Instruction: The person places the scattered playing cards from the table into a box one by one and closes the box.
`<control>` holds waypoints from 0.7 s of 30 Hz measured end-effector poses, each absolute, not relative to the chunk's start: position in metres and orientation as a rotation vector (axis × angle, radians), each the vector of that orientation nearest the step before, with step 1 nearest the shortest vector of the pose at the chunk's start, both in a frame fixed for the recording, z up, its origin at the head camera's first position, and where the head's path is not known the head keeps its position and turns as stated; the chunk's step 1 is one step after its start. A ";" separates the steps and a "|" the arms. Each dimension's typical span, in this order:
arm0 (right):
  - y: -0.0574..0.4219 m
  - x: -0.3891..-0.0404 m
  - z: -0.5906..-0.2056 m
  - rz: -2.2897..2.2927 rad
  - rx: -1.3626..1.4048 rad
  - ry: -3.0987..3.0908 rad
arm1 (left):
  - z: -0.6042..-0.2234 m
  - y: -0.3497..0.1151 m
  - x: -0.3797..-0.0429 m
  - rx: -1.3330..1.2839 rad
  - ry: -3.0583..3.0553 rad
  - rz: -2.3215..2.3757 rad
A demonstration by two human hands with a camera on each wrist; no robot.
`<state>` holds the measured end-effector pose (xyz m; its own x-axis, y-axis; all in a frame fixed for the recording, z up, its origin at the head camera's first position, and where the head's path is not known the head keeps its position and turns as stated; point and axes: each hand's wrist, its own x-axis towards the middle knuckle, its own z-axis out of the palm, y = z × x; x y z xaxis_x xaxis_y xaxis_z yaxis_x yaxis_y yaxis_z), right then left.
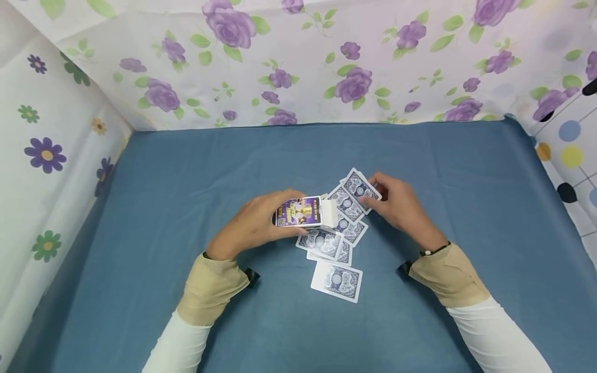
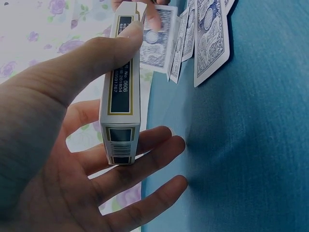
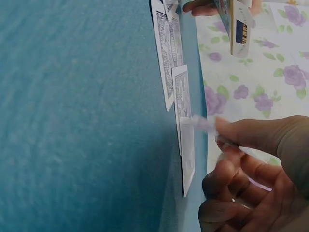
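Observation:
My left hand (image 1: 254,220) grips a purple-and-white playing card box (image 1: 298,212) between thumb and fingers. Its white end flap (image 1: 329,213) stands open toward the right. In the left wrist view, the box's narrow printed side (image 2: 122,87) faces the camera, with the thumb pressed along it. With thumb and fingers, my right hand (image 1: 401,204) pinches a blue-backed playing card (image 1: 360,189) above the spread. In the right wrist view that card appears blurred and nearly edge-on. Several overlapping face-down cards (image 1: 322,242) trail from beneath it toward me, partly hidden by the box.
The nearest loose card (image 1: 339,280) lies at the front end of the spread, with a white strip along its left side. A blue cloth (image 1: 186,171) covers the table. Flowered sheets (image 1: 298,62) hang behind it and at the left.

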<state>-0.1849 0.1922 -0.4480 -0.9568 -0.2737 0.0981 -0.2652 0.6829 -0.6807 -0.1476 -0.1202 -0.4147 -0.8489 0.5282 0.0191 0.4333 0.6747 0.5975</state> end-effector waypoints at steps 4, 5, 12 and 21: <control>0.195 -0.186 -0.441 -1.232 -0.489 2.876 | -0.412 -0.119 -0.148 0.801 2.733 0.922; 0.196 -0.186 -0.439 -1.249 -0.499 2.872 | -0.412 -0.120 -0.148 0.804 2.736 0.922; 0.206 -0.188 -0.426 -1.402 -0.451 2.754 | -0.410 -0.122 -0.147 0.809 2.739 0.956; 0.221 -0.186 -0.407 -1.800 -0.202 2.454 | -0.413 -0.123 -0.148 0.791 2.721 0.979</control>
